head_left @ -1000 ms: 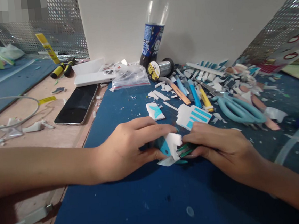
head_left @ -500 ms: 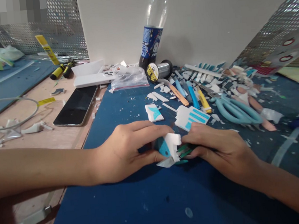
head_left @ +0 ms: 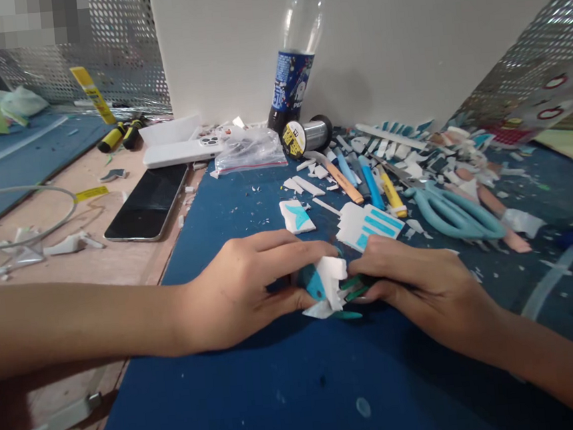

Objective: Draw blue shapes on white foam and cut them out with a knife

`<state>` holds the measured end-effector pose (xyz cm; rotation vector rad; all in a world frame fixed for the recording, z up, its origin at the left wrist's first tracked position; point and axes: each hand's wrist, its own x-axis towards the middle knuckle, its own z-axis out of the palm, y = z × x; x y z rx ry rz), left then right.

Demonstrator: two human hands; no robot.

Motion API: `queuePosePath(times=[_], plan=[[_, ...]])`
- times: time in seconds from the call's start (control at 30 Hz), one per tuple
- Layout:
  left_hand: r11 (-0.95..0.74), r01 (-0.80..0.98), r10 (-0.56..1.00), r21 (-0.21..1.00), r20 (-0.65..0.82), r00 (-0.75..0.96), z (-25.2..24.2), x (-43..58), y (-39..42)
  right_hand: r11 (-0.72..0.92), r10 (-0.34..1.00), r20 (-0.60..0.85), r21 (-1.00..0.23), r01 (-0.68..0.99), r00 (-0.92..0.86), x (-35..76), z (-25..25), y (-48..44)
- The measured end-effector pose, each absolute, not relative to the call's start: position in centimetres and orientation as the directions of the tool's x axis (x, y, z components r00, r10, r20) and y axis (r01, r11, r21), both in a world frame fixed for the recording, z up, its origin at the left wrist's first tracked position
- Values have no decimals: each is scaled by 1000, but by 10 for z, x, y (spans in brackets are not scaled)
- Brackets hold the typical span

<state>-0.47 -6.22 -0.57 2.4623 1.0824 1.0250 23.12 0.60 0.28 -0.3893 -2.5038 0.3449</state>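
My left hand (head_left: 253,288) is closed round a small white-and-blue foam piece (head_left: 330,281), pinching it between thumb and fingers above the blue mat. The piece has a ragged white edge and a dark dot on its blue side. My right hand (head_left: 417,277) is closed with fingertips on thin green strips (head_left: 357,286) that touch the foam piece; what they belong to is hidden in the hand. Below them shows a teal sliver (head_left: 348,315). Just beyond the hands lie a white foam piece with a blue mark (head_left: 296,216) and a blue-striped foam piece (head_left: 372,226).
Light-blue scissors (head_left: 454,210) and several coloured-handle cutters lie by a heap of foam scraps (head_left: 411,147). A plastic bottle (head_left: 292,80), a wire spool (head_left: 307,136) and a clear bag (head_left: 251,150) stand or lie farther back. On the left is a black-screened phone (head_left: 148,204).
The white flap at the lower edge of the foam piece has shifted slightly. Both hands keep nearly the same place and grip.
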Motion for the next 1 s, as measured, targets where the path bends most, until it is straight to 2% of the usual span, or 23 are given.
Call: queuePosePath(times=[0.47, 1.0], plan=[[-687, 540, 724, 486, 510, 464, -5, -4, -63, 913, 345, 501, -375, 161, -793, 238, -12, 7], [-735, 559, 664, 384, 576, 476, -6, -1, -63, 928, 321, 489, -332, 168, -811, 234, -7, 6]])
